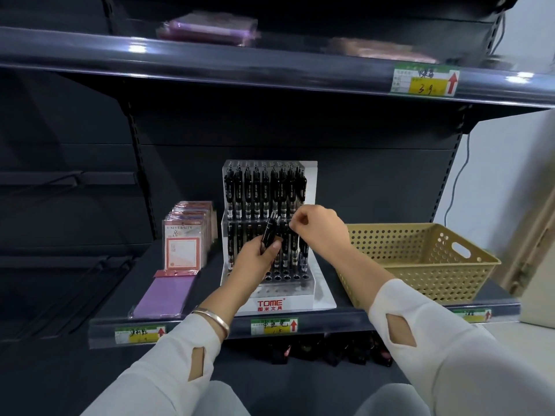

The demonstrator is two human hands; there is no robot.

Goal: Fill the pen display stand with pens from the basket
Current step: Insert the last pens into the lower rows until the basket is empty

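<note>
A clear tiered pen display stand [310,291] labelled TOME stands on the middle shelf. Black pens fill its back row and part of the middle row; several front holes [285,277] show open. My left hand [259,258] is closed around a small bundle of black pens [270,231], held tilted in front of the stand. My right hand [318,225] pinches the top of one black pen [292,235] standing in the middle row. A tan perforated basket [420,259] sits right of the stand; no pens show inside it from here.
Packs of notepads [183,235] and a flat purple pack [165,292] lie left of the stand. The upper shelf edge [270,70] overhangs above. Price tags [273,325] line the front rail. Dark items sit on the shelf below.
</note>
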